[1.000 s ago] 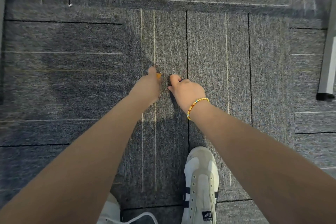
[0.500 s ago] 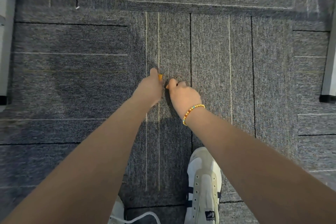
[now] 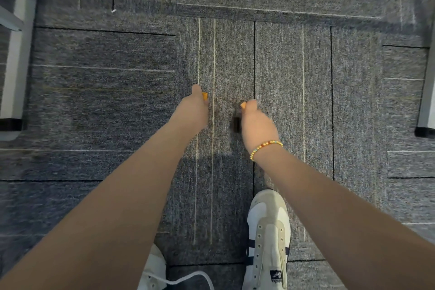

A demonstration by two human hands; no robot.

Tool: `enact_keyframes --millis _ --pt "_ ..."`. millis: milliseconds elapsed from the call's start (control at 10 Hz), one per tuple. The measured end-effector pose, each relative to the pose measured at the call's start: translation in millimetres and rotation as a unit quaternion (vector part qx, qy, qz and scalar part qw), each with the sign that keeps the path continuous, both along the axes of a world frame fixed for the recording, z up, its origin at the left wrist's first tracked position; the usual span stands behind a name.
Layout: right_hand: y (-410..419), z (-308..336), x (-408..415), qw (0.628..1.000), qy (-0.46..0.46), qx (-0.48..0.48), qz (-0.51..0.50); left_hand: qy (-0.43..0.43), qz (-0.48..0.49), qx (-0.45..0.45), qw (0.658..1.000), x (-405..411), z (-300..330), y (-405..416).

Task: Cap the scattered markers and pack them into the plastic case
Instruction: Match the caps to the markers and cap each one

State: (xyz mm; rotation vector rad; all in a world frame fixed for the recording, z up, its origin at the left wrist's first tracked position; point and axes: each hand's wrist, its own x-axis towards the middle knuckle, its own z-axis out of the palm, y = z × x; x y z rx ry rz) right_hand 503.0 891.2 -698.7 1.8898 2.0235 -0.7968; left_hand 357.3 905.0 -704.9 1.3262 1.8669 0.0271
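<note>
orange bits (image 3: 204, 96) gripped in each hand, apart.

Open carpet floor (image 3: 294, 92) is being left free across the upper and central frame, above both hands. The left edge is being blocked by a pale furniture leg (image 3: 16, 54), and the right edge by another leg (image 3: 427, 101). The lower middle is being taken up by two white shoes (image 3: 268, 238), with a free strip of carpet being left between the forearms.
</note>
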Motion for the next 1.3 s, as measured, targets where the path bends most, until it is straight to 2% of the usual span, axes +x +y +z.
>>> enact_keyframes --millis 100,200,300,500,600,700,800,1000,1100,1200,1300 --pt "-7.4 5.3 10.2 1.0 -0.024 -0.016 0.006 0.002 0.003 0.006 1.0 -2.2 -2.3 0.4" --pt "-17.1 11.4 2.5 0.997 -0.043 -0.044 0.056 0.0 -0.011 -0.014 1.0 -3.1 -5.7 -2.2" --pt "-16.4 10.2 -12.9 0.995 -0.055 -0.068 0.049 -0.001 -0.042 -0.041 0.998 0.7 -3.9 -5.1" --pt "-6.9 0.6 -33.3 0.988 -0.107 -0.107 0.013 0.027 -0.067 -0.032 0.997 4.6 -6.0 -7.2" --pt "-3.0 -2.3 -36.7 0.985 -0.106 -0.134 -0.008 0.023 -0.055 -0.048 0.997 6.0 -4.4 -5.5" --pt "3.7 2.3 -33.2 0.986 -0.068 -0.154 -0.015 0.015 -0.052 -0.052 0.997 6.1 4.3 -1.9" --pt "7.0 22.1 -26.0 0.989 -0.025 -0.145 -0.011 0.026 -0.044 -0.022 0.998 2.0 30.1 4.9" --pt "33.8 139.1 -44.0 0.993 0.11 -0.047 -0.006 0.033 -0.029 0.022 0.999 -21.2 152.8 3.9" --pt "23.2 221.1 -60.9 0.982 0.187 -0.037 -0.013 0.045 0.013 0.034 0.998 -42.2 245.0 -12.8" --pt "-7.3 313.4 -80.6 0.969 0.247 0.02 0.016 0.05 0.063 0.051 0.995 -59.5 349.4 -47.9" --pt "-47.0 403.9 -99.3 0.953 0.292 0.063 0.037 0.03 0.097 0.107 0.989 -69.2 442.6 -93.1"
